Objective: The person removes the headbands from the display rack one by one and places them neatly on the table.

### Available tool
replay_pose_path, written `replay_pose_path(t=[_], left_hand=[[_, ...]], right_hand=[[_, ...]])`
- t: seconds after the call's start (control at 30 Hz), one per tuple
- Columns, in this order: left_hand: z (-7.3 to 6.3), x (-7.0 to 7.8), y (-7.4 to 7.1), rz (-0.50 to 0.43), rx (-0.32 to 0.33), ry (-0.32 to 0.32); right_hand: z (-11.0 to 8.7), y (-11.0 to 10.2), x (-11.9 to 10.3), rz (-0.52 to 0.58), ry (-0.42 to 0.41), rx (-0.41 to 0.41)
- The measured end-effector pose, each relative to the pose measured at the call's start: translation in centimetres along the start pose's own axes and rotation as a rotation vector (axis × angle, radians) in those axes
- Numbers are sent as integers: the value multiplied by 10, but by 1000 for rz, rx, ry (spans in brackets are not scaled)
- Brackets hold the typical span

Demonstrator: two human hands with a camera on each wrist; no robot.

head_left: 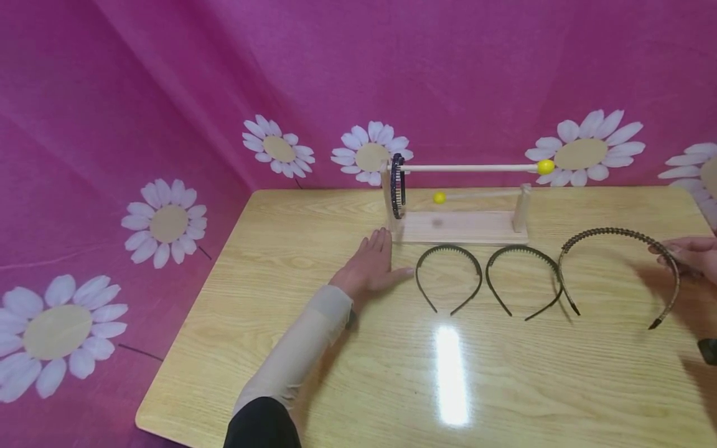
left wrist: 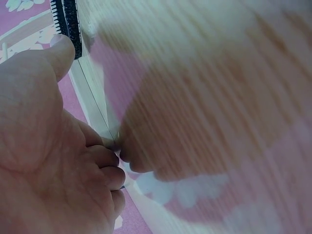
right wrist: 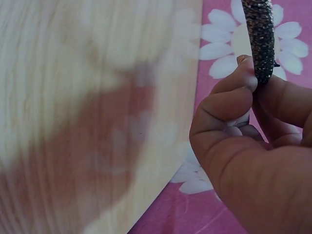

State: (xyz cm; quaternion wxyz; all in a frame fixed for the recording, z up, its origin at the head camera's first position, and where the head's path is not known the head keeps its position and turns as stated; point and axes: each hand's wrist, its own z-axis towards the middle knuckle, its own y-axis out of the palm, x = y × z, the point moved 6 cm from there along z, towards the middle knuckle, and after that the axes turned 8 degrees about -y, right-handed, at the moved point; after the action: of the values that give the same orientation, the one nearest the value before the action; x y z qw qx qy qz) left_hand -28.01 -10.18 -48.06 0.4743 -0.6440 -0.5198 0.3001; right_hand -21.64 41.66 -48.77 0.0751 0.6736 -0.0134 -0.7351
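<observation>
My right hand [head_left: 690, 254] pinches a glittery brown headband [head_left: 610, 231] by its right side, holding it over the table's right part. In the right wrist view, thumb and fingertips meet on the sparkly band [right wrist: 262, 44]. My left hand [head_left: 371, 264] has its fingers straight, near the left post of a wooden rack [head_left: 465, 227]; its thumb lies close to the first dark headband [head_left: 448, 247]. A second dark headband [head_left: 523, 249] lies to the right of it. On the rack's upper rod, at the left end, hangs a dark glittery headband [head_left: 397, 186].
The rack's upper rod [head_left: 470, 168] ends in a yellow ball [head_left: 546, 167] at the right; a lower rod carries another yellow ball [head_left: 439, 197]. Behind the wooden table [head_left: 269, 261] hangs a pink cloth [head_left: 448, 74] with white flowers.
</observation>
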Motion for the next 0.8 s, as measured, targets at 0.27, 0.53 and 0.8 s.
replay_pose_path(t=[0.27,0.53,0.8], left_hand=[[1,-1,1,-1,7,2],[-1,-1,1,-24,18,5],[0,1,0,-4,10,5]], right_hand=[[-4,-26,27,-71,45,65],[-9,-53,61,68,78,185],[-6,-58,65,-251,200,208]])
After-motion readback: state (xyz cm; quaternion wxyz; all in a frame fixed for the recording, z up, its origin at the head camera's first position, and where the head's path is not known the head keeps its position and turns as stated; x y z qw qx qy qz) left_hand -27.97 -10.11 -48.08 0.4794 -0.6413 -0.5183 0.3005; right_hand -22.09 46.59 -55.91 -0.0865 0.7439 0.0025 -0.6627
